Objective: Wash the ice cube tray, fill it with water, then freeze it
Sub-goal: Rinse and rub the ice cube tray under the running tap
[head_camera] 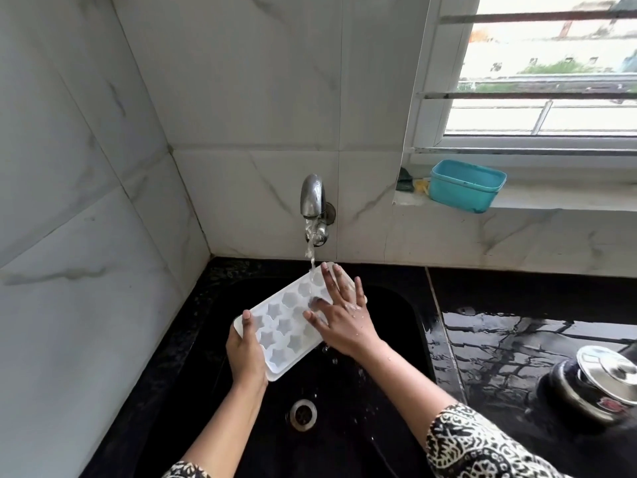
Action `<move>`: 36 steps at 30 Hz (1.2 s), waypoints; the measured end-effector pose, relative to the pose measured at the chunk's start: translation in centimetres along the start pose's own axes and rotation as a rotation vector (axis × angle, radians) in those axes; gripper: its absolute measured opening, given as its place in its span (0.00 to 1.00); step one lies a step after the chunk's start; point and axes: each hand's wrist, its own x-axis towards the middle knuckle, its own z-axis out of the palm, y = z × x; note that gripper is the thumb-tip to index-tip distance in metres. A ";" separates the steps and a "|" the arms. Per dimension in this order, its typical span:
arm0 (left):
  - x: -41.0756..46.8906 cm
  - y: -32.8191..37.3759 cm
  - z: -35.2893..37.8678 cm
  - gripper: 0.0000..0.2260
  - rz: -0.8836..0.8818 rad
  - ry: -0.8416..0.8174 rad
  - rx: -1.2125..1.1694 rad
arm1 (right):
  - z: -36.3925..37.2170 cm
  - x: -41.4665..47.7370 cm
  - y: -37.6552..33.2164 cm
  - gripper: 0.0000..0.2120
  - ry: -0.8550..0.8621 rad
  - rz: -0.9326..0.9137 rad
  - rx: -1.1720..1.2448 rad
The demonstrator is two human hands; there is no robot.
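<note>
Mid-wash, centre of frame. Holding the ice cube tray tilted under the running tap, over the sink, probably for run-off. Gripping its lower-left corner with the left hand to steady it; rubbing the star pockets with the right hand, fingers spread flat.

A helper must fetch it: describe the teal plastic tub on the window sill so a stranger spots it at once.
Find the barred window on the right, above the glossy black stone counter. On its pale marble sill sits the teal rectangular plastic tub, just right of a small dark green item. It is the only teal thing in view.
</note>
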 end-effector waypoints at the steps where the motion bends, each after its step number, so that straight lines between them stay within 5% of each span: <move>1: 0.2 0.1 0.0 0.16 0.001 0.007 0.005 | 0.3 -0.2 -0.4 0.27 -0.025 0.015 0.042; 6: 0.5 0.6 -0.3 0.18 0.013 -0.009 0.034 | 0.5 -0.7 0.6 0.22 -0.106 0.059 0.229; 10: 0.1 0.4 -0.2 0.17 0.022 -0.041 0.051 | -0.5 -1.1 2.0 0.19 -0.068 0.021 0.132; 19: 1.2 1.4 0.9 0.16 0.006 0.041 -0.003 | -0.1 -3.5 2.8 0.33 0.061 0.042 0.155; 27: 1.5 0.8 0.9 0.15 -0.014 0.040 -0.002 | 0.5 -1.1 0.6 0.24 -0.040 0.049 0.131; 36: 1.4 0.5 0.0 0.11 -0.003 0.061 0.012 | 0.7 -1.0 -0.1 0.28 0.000 0.013 0.021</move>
